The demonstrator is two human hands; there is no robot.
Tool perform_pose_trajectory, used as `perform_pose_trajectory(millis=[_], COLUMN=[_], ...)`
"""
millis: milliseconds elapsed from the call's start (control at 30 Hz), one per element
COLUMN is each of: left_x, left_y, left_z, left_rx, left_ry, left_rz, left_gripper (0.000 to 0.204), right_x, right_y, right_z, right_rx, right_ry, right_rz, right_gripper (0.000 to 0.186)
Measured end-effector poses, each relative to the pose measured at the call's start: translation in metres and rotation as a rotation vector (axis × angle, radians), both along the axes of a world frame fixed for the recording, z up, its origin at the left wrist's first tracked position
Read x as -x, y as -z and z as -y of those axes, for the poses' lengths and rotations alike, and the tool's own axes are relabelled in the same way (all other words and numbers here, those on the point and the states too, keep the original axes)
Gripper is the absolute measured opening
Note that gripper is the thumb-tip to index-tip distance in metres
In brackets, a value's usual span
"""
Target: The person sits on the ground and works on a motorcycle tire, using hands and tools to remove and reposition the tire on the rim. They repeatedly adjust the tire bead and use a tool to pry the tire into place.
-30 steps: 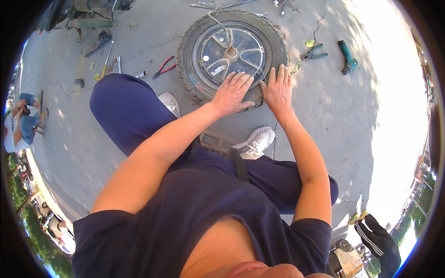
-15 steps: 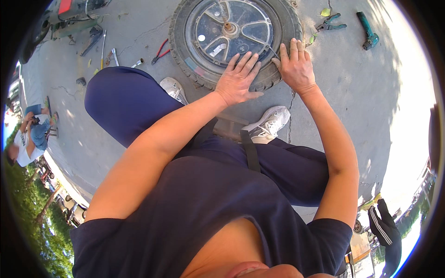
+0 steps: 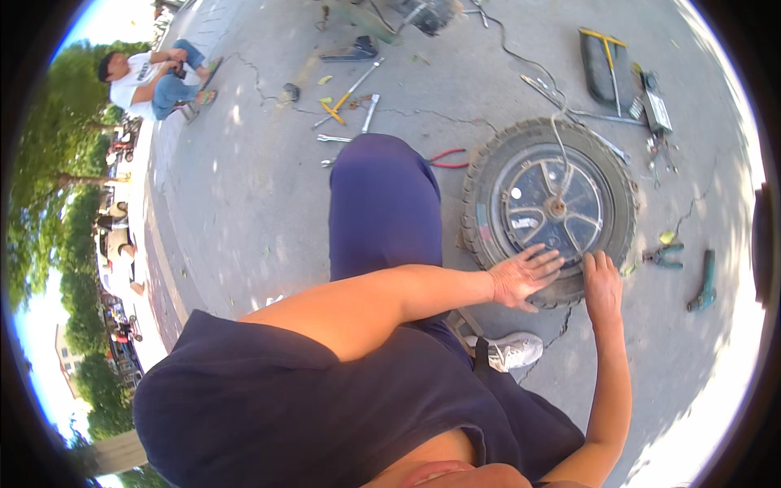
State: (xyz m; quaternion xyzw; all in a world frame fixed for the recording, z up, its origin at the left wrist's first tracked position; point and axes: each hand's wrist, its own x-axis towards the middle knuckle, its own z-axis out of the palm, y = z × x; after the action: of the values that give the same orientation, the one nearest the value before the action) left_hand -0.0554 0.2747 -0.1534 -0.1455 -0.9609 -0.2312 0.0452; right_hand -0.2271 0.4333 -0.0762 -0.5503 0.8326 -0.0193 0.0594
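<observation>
Wheel w/ tyre point(image 3: 556, 207), 1 pc., flat on ground point(image 3: 268, 195) before person. L. hand point(image 3: 526, 279): grip spread wide, on tyre's near side. R. hand point(image 3: 602, 291): fingers bent at tyre, can't tell if grip clasps anything. Adj.: red-handled pliers point(image 3: 451, 166), L.; green pliers point(image 3: 669, 263), R.

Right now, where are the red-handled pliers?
In the head view's upper middle, the red-handled pliers lie left of the hub-motor wheel, beside the person's left knee.

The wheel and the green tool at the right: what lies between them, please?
In the head view, green-handled pliers lie between the wheel and the green tool, with small leaves nearby.
</observation>
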Motion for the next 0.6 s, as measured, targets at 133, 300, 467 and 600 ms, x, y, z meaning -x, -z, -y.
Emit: perform_pose_trajectory(millis=[133,300,467,600], left_x=[-0.007,-0.004,0.000,-0.004], left_y=[0.009,0.015,0.016,0.015], left_z=[-0.002,-0.007,-0.009,-0.006], left_rx=[0.002,-0.002,-0.041,-0.019], left_ry=[0.018,0.012,0.017,0.018], left_rz=[-0.045,-0.080,-0.080,-0.093], left_gripper=[0.101,0.101,0.103,0.104], right_x=[-0.001,0.004,0.021,0.019], right_y=[0.015,-0.001,-0.015,-0.013], right_z=[-0.001,0.016,0.022,0.020], right_rx=[0.061,-0.001,-0.013,-0.056], right_ry=[-0.008,-0.157,-0.335,-0.264], right_rz=[-0.009,-0.115,-0.081,-0.028], right_gripper=[0.008,0.004,0.007,0.010])
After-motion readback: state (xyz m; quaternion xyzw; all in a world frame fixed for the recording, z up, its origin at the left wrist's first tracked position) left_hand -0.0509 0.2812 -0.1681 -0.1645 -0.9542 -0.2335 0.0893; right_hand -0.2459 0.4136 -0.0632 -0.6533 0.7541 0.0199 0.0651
